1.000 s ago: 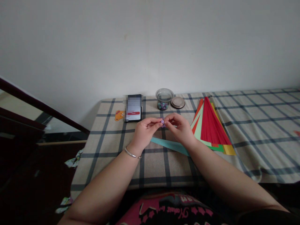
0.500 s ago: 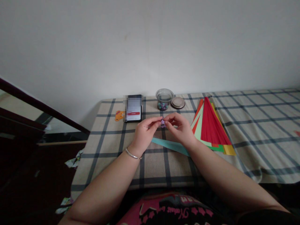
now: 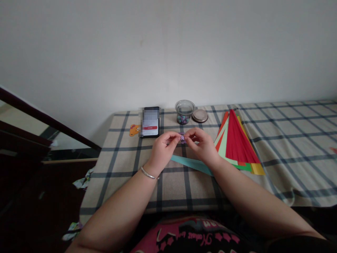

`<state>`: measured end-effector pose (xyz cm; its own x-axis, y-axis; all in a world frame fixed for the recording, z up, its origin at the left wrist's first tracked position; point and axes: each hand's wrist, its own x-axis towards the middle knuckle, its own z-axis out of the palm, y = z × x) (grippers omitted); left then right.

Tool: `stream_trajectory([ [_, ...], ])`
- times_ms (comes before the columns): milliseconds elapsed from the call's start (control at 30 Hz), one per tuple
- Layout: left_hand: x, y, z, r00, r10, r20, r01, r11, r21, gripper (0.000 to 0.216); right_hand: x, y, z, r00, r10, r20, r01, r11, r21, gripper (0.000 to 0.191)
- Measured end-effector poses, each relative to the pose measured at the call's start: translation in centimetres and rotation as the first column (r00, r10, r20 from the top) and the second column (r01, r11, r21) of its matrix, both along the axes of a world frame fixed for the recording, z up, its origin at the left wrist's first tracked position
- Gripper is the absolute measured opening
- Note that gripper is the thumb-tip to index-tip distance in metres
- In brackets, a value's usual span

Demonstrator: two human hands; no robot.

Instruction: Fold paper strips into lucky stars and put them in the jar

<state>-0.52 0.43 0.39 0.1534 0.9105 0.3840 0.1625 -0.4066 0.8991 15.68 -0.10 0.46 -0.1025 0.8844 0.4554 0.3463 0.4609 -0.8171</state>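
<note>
Between my two hands is a small purple paper star (image 3: 182,139). The fingertips of my left hand (image 3: 165,144) pinch its left side, and those of my right hand (image 3: 199,143) pinch its right side. Just beyond my fingers stands a clear jar (image 3: 184,109) with small coloured pieces at its bottom. Its round lid (image 3: 200,115) lies to the right of it. Below and between my hands, light blue paper strips (image 3: 191,163) lie on the cloth, partly hidden by my right forearm.
A checked cloth (image 3: 121,189) covers the table. Fanned paper strips (image 3: 239,140) in red, orange, green and yellow lie on the right. A phone (image 3: 150,122) with a partly blurred screen rests at the left, beside an orange bear-shaped piece (image 3: 134,130). The wall (image 3: 168,52) rises behind.
Both hands stay in the same place around the purple star. The fingertips have shifted slightly on it, and the right index finger sits a little lower.
</note>
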Motion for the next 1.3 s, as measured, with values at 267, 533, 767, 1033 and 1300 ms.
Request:
stream_trajectory([
  [267,0.33,-0.22,0.40,0.999,-0.044,0.027,0.044,0.998,-0.033,0.013,-0.12,0.07,-0.05,0.998,-0.022,-0.053,0.018,0.997,-0.075,0.008],
  [533,0.16,-0.11,0.10,1.000,-0.005,-0.001,0.005,1.000,-0.017,0.016,-0.07,0.05,0.11,0.998,-0.015,-0.059,0.010,0.997,-0.083,0.012],
  [767,0.21,0.10,-0.33,0.999,0.021,0.039,-0.020,0.999,-0.026,0.016,0.06,0.15,-0.01,1.000,-0.016,-0.026,0.014,0.997,-0.078,0.010],
  [1033,-0.03,0.11,0.08,1.000,-0.011,-0.022,0.010,0.999,-0.037,0.010,-0.12,0.16,0.13,0.999,0.015,-0.035,-0.018,0.996,-0.090,0.007],
  [1300,-0.19,0.29,0.34,0.987,-0.040,-0.155,0.034,0.999,-0.041,0.007,-0.11,0.24,0.19,1.000,0.001,-0.009,-0.002,0.990,-0.142,0.010],
])
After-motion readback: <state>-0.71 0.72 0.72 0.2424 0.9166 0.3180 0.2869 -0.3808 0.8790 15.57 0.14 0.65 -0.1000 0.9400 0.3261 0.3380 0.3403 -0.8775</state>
